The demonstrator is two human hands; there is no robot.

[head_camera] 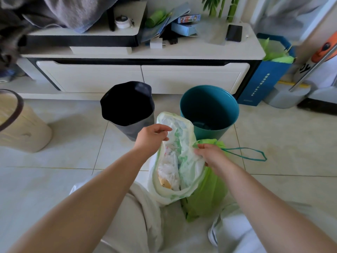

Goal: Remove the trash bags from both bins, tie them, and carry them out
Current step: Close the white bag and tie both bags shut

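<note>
A pale white-green trash bag (184, 161) stands open in front of me, with paper rubbish showing inside. My left hand (151, 136) pinches its left rim. My right hand (209, 154) grips its right rim. Behind it sits a bright green trash bag (206, 196), drawn closed, with its teal drawstring loop (246, 154) lying on the floor to the right. A dark grey bin (127, 106) stands at the left and a teal bin (209, 108) at the right. Neither bin shows a bag inside.
A white TV cabinet (142, 77) runs along the back, with a phone (234, 32), boxes and chargers on top. A blue paper bag (269, 73) stands at its right end. A beige wicker basket (20, 123) sits at the far left. My knees are below the bags.
</note>
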